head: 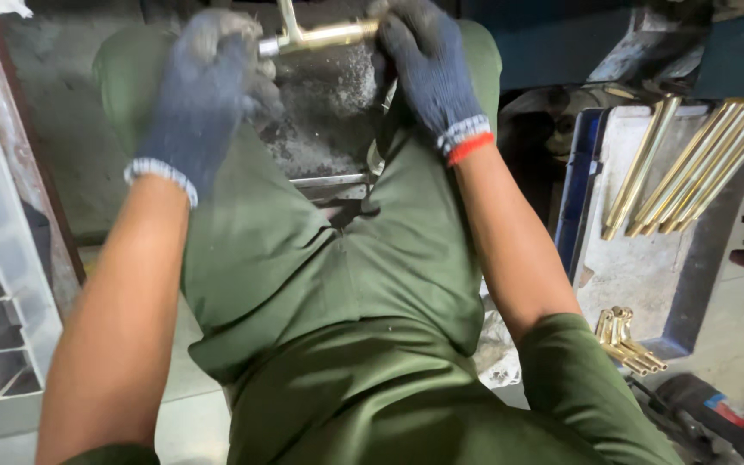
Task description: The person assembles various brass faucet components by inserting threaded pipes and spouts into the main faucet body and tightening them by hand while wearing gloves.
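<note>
Both gloved hands, left hand point(204, 90) and right hand point(424, 60), clenched on shiny brass T-shaped pipe fitting point(316, 36); could slip, knit gloves gripping smooth metal.

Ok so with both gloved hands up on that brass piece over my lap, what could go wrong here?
The left hand is blurred, so its hold on the brass fitting is unclear; the piece might slip and drop onto your lap. The gritty metal surface right under the right hand could snag the knit gloves. The brass tubes lie loose in the tray beside your right elbow and might get knocked.
</note>
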Demonstrator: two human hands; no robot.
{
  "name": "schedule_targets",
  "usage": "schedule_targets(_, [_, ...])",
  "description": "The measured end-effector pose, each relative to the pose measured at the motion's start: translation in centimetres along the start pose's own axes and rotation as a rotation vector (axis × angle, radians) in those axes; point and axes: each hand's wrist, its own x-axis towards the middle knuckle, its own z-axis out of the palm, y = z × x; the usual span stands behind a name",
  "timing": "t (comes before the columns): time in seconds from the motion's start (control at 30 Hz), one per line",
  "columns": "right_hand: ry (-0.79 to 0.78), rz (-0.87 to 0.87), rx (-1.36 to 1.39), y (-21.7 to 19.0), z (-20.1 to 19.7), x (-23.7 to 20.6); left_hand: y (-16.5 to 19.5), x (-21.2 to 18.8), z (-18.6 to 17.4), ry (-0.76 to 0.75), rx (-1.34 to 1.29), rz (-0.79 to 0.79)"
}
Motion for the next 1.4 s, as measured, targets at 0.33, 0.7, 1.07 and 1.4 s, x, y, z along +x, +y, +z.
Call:
schedule_targets(0.33, [0.131, 0.282, 0.153, 4.4, 1.1, 4.3, -2.6, 5.3, -1.1, 0.062, 0.357, 0.177])
schedule_targets(0.7, [0.14, 0.377, 0.394, 3.8, 2.3, 4.6, -3.1, 6.7, -0.1, 0.206, 0.202, 0.002])
schedule_targets(1.07, [0.126, 0.456, 0.404, 4.8, 2.1, 5.5, -3.1, 7.8, 0.2, 0.203, 0.206, -0.013])
schedule_targets(1.4, [-0.006, -0.232, -0.2, -1.7, -0.1, -3.6, 1.9, -4.3, 1.0, 0.151, 0.179, 0.19])
